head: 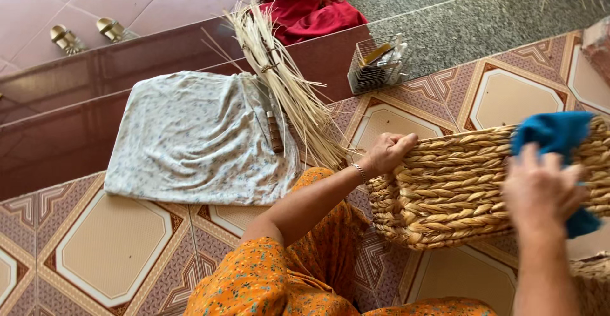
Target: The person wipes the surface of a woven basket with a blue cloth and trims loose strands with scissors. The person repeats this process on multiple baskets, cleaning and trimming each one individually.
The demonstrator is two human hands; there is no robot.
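Note:
A woven straw basket point(457, 189) rests tilted on the patterned tile floor in front of me. My left hand point(389, 153) grips its upper left rim. My right hand point(541, 192) presses a blue cloth point(556, 133) against the basket's right side; the hand is blurred. An orange flowered sleeve and skirt fill the bottom of the view.
A pale flowered cloth point(190, 138) lies spread at the left with a brown-handled knife point(274, 132) on it. A tied bundle of straw strips point(286, 81) lies beside it. A small wire basket point(375, 62), a red cloth point(314, 14) and two sandals point(89, 34) are further off.

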